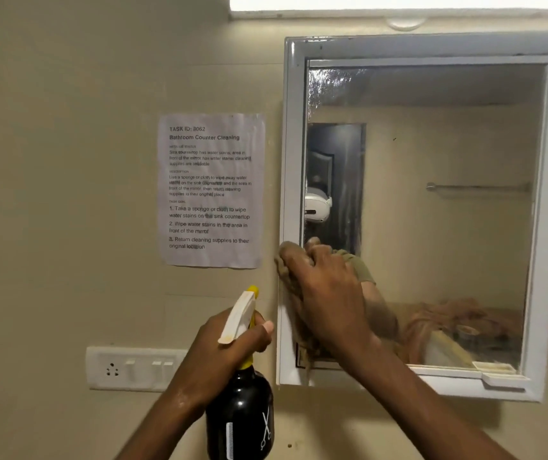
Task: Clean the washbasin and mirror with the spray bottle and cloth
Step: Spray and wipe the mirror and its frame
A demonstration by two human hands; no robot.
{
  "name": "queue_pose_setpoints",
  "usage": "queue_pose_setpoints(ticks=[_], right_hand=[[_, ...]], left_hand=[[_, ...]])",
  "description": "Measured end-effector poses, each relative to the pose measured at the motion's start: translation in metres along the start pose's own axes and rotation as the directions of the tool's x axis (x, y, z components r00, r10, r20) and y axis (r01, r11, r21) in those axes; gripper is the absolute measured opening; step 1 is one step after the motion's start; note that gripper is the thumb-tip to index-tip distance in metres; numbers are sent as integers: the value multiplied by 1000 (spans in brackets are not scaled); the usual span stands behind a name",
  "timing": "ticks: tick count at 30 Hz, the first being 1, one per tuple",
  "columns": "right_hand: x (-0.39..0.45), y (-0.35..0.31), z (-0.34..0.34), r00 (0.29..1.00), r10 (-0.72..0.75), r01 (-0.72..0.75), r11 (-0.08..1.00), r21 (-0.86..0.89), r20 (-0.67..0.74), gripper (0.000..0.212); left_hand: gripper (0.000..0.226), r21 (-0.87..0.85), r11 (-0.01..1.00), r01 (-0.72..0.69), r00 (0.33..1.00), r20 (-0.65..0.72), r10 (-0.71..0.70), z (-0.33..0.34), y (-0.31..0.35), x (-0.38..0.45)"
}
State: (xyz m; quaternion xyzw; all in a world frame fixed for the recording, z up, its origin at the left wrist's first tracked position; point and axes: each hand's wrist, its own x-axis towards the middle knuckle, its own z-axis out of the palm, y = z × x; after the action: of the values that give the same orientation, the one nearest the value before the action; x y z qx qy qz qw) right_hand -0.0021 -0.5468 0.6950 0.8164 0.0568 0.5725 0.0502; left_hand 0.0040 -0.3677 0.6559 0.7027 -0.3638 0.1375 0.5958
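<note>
Cloth [286, 264]: brownish, bunched, lying against the left frame edge of the mirror [432, 200], low on that side. Right hand [325, 293] is gripping it, fingers [312, 252] curling round the wad and pressing it to the frame. Spray bottle [241, 413]: dark body, white trigger head with yellow nozzle, standing upright just left of the mirror's lower corner. Left hand [226, 353] is holding its neck, fingers wrapping round below the trigger. Printed notice [212, 190] is hanging on the wall, left of the mirror. Switch plate [133, 368] is sitting below the notice.
</note>
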Motion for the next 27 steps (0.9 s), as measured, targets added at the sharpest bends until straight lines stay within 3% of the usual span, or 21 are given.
queue_pose_setpoints(ticks=[4, 8, 12, 15, 18, 23, 27], right_hand=[[-67, -10, 18, 986, -81, 90, 994, -60, 148, 27], [-90, -21, 30, 942, -116, 114, 993, 25, 314, 30], [-19, -22, 12, 985, -51, 56, 998, -26, 167, 26], [42, -21, -4, 998, 25, -23, 999, -24, 54, 34], [33, -25, -4, 996, 56, -58, 998, 33, 74, 35], [-54, -29, 21, 972, -52, 36, 997, 72, 228, 49], [-55, -22, 28, 982, -83, 69, 994, 83, 172, 35]], left_hand=[[34, 20, 999, 46, 999, 19, -47, 2, 3, 6], [39, -6, 997, 71, 996, 58, -71, 5, 7, 4], [35, -18, 998, 67, 997, 43, -67, -3, 11, 0], [43, -19, 997, 77, 997, 26, -77, -11, 11, -5], [46, -29, 996, 87, 996, 0, -87, -19, 11, -7], [36, -5, 999, 49, 999, 1, -49, -13, 28, 7], [35, 8, 999, 33, 999, 35, -33, 2, 43, 35]])
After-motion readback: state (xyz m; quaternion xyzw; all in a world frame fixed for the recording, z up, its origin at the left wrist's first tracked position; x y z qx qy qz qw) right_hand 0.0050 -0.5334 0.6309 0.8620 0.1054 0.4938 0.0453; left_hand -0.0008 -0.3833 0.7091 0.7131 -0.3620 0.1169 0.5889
